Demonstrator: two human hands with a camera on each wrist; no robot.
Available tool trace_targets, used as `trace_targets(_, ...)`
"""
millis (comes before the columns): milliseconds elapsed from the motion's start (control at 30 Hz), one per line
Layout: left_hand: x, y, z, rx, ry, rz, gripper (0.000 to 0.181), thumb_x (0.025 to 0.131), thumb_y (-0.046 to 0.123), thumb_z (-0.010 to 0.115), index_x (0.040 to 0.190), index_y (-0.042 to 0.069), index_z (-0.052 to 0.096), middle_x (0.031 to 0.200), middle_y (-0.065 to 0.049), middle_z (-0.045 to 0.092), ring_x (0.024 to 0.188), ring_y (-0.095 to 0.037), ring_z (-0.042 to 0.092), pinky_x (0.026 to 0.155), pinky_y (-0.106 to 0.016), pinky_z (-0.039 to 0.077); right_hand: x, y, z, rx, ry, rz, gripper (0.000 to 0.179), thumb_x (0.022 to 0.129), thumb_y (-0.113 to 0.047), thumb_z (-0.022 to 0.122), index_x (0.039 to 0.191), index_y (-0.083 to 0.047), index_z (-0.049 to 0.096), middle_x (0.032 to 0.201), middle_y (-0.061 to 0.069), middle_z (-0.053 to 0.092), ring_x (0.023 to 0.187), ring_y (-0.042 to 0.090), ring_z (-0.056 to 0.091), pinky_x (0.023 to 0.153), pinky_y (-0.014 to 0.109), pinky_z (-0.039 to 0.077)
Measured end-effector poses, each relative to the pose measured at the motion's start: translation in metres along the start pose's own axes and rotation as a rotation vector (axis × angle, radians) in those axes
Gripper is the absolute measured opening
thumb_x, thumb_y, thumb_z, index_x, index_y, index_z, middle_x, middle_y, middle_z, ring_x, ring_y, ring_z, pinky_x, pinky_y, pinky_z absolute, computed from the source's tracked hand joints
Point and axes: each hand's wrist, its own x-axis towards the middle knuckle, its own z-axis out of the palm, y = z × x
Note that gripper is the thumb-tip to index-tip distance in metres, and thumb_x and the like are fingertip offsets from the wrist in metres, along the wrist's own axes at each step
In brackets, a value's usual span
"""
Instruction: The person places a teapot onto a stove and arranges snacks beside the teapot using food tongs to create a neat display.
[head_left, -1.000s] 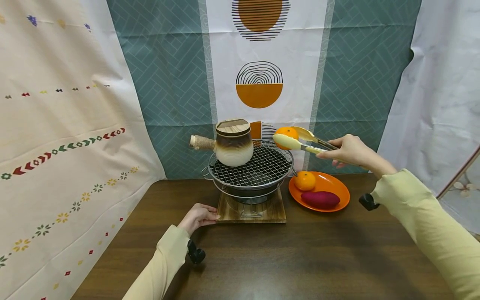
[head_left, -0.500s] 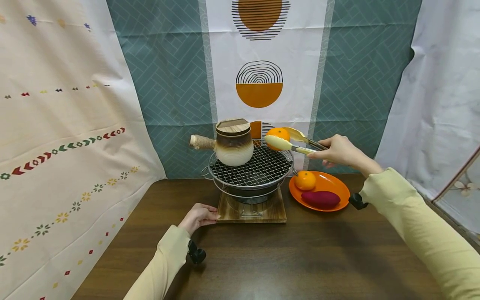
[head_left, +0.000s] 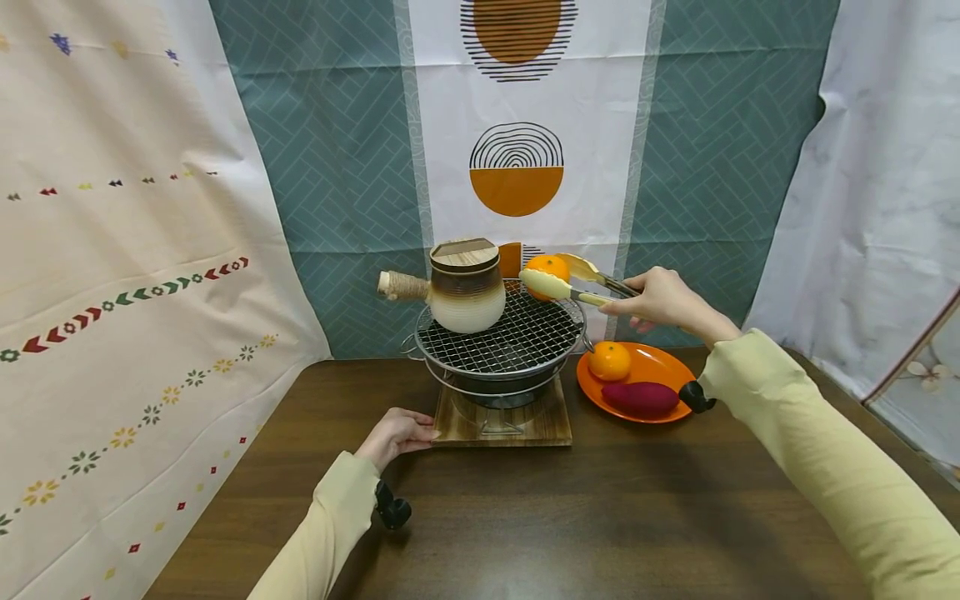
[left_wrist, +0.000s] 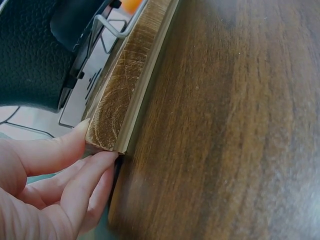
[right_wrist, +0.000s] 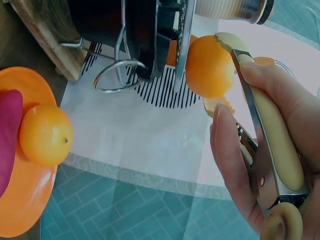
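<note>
My right hand point(head_left: 663, 298) grips a pair of tongs point(head_left: 543, 284) with cream tips. Between those tips sits an orange tangerine point(head_left: 549, 268), held over the right back part of the round wire grill rack point(head_left: 525, 342). In the right wrist view the tangerine point(right_wrist: 210, 67) is beside the rack's rim; whether they touch I cannot tell. My left hand point(head_left: 397, 435) pinches the front left corner of the wooden board point(head_left: 551, 425) under the grill, thumb on the upper edge and fingers at the lower edge point(left_wrist: 112, 120). A clay pot point(head_left: 468, 308) with a wooden lid stands on the rack's left side.
An orange plate point(head_left: 671, 364) to the grill's right bears another tangerine point(head_left: 610, 361) and a purple sweet potato point(head_left: 640, 398). The pot's rope-wrapped handle point(head_left: 405, 286) sticks out left. Patterned cloths hang behind and beside the brown table point(head_left: 495, 517).
My right hand has moved left, carrying the tongs and tangerine from the grill's right rim to over the rack, nearer the pot. My left hand has stayed at the board's corner.
</note>
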Motion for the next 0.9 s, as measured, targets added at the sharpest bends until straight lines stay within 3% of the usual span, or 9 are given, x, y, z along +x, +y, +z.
trace_targets(567,0.0,0.0,0.0,0.001,0.008,0.001,0.033,0.078,-0.018,0.055,0.11,-0.02,0.05,0.086,-0.016,0.059,0.072,-0.021,0.06,0.072,-0.04,0.05,0.008,-0.007,0.009,-0.006,-0.004,0.014,0.067,0.079,-0.037,0.069,0.124,0.009,0.047,0.076,0.011,0.062,0.058,0.021,0.061,0.059,0.034,0.052)
trace_targets(900,-0.001,0.0,-0.001,-0.001,-0.008,0.003,0.033,0.078,-0.018,0.055,0.11,-0.021,0.049,0.084,-0.015,0.059,0.071,-0.02,0.06,0.073,-0.04,0.05,0.013,-0.011,0.014,0.009,-0.002,0.019,0.042,0.08,-0.035,0.069,0.101,0.0,0.061,0.068,0.011,0.057,0.06,0.025,0.061,0.057,0.03,0.052)
